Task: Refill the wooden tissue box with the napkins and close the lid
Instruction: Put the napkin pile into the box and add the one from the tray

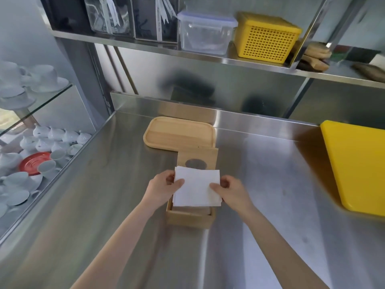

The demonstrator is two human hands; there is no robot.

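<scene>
Left hand [161, 189] and right hand [233, 189] pinch opposite side edges of the napkins [196, 187], held just above the open wooden tissue box [188, 219]. Its lid [198, 158] stands raised behind; bare tabletop [260, 205] spreads on both sides.

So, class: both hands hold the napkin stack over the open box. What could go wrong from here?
1. The white napkin stack looks about as wide as the open wooden tissue box, so corners may catch on the rim.
2. The wooden lid with the round hole stands open behind; a nudge could tip it.
</scene>
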